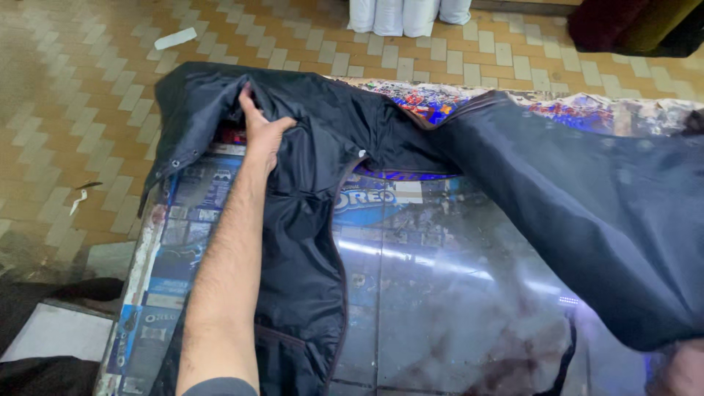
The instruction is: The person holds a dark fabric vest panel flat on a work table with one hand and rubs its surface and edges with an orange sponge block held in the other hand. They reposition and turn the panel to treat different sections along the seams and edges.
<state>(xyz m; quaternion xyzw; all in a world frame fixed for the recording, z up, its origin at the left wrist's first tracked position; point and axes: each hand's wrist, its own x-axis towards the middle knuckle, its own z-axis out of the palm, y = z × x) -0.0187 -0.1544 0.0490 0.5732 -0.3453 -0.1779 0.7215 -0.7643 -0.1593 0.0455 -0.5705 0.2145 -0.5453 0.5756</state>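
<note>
The left hand [262, 132] pinched a fold of the dark jacket [323, 191] at ten o'clock, pinning it to the glossy desk [440, 293]. The right hand [686, 370], barely visible at five o'clock, seemed to lift the other side clear; its grip I couldn't tell.

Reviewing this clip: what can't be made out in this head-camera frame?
- Right hand: only a blurred sliver at the bottom right corner, cut by the frame edge and covered by the dark jacket; grip unreadable.
- Left hand: fingertips buried in jacket folds.
- Table top: glare and the jacket hide much of it.
- White rolls: cut off by the top edge.
</note>
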